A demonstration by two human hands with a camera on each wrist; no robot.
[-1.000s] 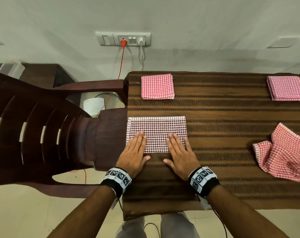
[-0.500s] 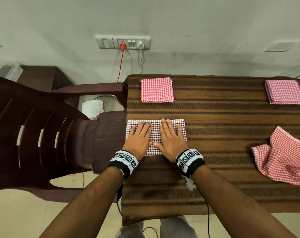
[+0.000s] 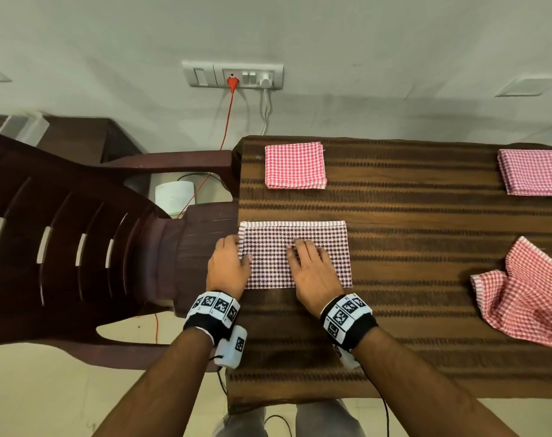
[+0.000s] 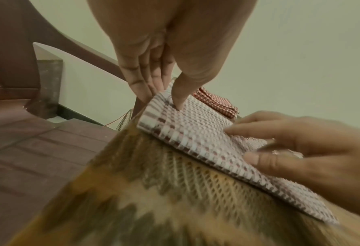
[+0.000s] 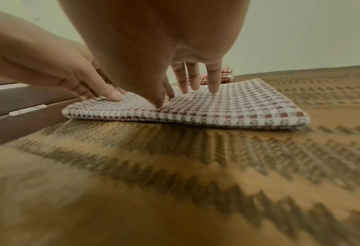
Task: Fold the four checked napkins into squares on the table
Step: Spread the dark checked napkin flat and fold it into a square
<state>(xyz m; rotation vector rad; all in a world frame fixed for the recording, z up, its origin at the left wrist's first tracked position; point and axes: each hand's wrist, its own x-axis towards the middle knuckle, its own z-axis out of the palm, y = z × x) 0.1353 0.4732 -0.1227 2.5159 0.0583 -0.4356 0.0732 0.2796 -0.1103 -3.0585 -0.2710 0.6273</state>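
- Dark checked napkin (image 3: 295, 254) lay folded to a rectangle at the counter's (image 3: 426, 216) left edge.
- Left hand (image 3: 227, 266) pinched its left edge (thumb on top, fingers under).
- Right hand (image 3: 312, 275) pressed flat on it, fingers straight.

Plain room in a home, by the look of it. Bare pale wall (image 3: 394, 42) with a switch-and-socket plate (image 3: 232, 75), an orange cord (image 3: 227, 121) plugged in. Dark plastic chair (image 3: 63, 247) beside a counter (image 3: 426, 357) under a brown woven cloth. Tiled pale floor (image 3: 63, 398). Checked napkins (image 3: 295, 165) laid out.
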